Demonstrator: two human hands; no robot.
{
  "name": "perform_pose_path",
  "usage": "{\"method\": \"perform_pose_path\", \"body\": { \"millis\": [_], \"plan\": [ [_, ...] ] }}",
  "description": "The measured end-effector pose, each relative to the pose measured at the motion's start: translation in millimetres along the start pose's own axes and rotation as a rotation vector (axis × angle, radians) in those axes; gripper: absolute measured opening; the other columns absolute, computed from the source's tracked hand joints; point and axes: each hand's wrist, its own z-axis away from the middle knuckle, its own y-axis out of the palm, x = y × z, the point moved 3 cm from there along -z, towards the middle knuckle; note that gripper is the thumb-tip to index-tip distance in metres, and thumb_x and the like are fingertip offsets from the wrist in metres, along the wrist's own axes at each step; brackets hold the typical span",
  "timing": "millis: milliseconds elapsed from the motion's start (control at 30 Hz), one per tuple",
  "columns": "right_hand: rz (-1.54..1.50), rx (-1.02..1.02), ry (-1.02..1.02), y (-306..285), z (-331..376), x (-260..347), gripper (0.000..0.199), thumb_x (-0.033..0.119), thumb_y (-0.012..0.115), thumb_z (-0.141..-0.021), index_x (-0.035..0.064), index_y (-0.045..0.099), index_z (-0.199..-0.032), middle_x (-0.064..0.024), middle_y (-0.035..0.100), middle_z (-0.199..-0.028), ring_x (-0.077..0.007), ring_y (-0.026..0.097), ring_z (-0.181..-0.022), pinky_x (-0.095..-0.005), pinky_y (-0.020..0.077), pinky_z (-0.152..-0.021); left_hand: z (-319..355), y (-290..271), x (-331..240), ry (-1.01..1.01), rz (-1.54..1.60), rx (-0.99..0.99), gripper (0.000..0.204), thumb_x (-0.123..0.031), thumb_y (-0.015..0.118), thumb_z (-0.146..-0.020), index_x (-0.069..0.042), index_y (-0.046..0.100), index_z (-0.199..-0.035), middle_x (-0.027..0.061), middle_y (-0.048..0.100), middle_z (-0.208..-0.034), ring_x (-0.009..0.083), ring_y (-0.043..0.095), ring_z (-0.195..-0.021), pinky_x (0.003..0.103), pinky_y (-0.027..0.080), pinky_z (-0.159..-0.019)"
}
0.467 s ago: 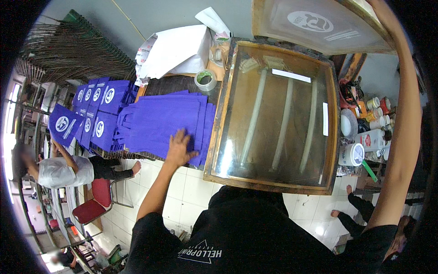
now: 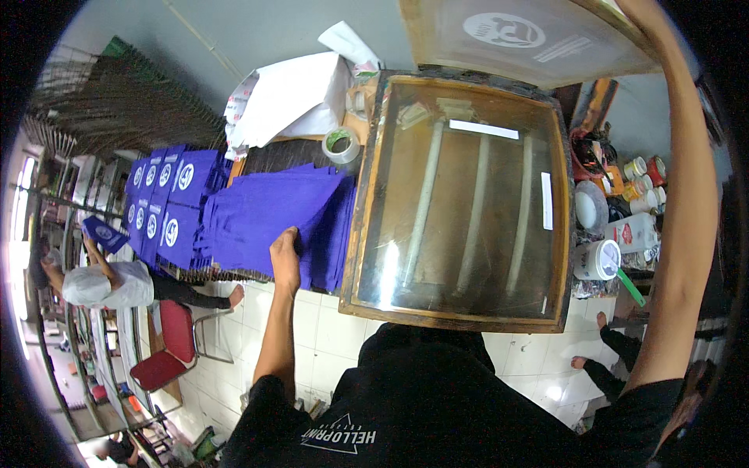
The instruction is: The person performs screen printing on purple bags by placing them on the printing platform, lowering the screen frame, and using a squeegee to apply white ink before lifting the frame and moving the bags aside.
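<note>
My left hand (image 2: 285,256) is closed on the near edge of the top purple cloth bag (image 2: 265,207), whose right part is lifted and folded up off the stack. More purple bags (image 2: 337,234) lie beneath it. At the upper right, my raised right hand (image 2: 640,14) grips the outer edge of a tilted screen printing frame (image 2: 562,66); its fingers are partly cut off by the picture's rim. The frame's mesh bears a white round design. Below it lies a wood-edged glass-topped table (image 2: 468,226), with white strips on the glass and tubes visible beneath.
Purple bags with white prints (image 2: 160,203) lie at the left. A tape roll (image 2: 341,145) and a white paper package (image 2: 289,93) are behind the stack. Tubs and a white bucket (image 2: 598,260) stand at the right. Another person (image 2: 109,283) works at the far left by a red chair (image 2: 168,347).
My left hand has gone from lying spread on the stack to gripping the top bag's edge and lifting it. The other person has moved a printed bag away from the left pile.
</note>
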Motion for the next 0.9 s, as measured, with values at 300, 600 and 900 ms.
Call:
{"method": "perform_pose_path", "body": {
  "millis": [300, 600, 900],
  "plan": [
    [-0.025, -0.075, -0.155, 23, -34, -25, 0.052, 0.042, 0.074, -0.087, -0.0048, 0.076, -0.110, -0.0289, 0.073, -0.108, -0.0383, 0.071, -0.098, -0.0470, 0.0541, -0.090, 137, 250, -74, 0.876, -0.273, 0.835, 0.036, -0.025, 0.054, -0.104, 0.004, 0.066, -0.122, 0.0204, 0.065, -0.134, 0.0349, 0.051, -0.139, 0.053, 0.028, -0.121],
    [-0.047, -0.050, -0.203, 18, -33, -23, 0.047, 0.045, 0.076, -0.081, 0.0009, 0.079, -0.096, -0.0247, 0.075, -0.097, -0.0381, 0.072, -0.091, -0.0460, 0.0548, -0.085, 81, 345, -122, 0.810, -0.828, 0.586, 0.081, -0.061, 0.058, -0.094, -0.013, 0.039, -0.156, 0.0284, 0.018, -0.165, 0.0469, 0.008, -0.155, 0.066, 0.005, -0.121],
    [0.004, -0.056, -0.252, 21, -36, -20, 0.046, 0.048, 0.076, -0.081, 0.0041, 0.080, -0.094, -0.0214, 0.075, -0.100, -0.0386, 0.071, -0.096, -0.0465, 0.0548, -0.086, 65, 433, -142, 0.759, -0.824, 0.727, 0.097, -0.070, 0.063, -0.085, -0.016, 0.033, -0.160, 0.0259, 0.007, -0.169, 0.0466, -0.004, -0.156, 0.067, 0.000, -0.121]
  ]
}}
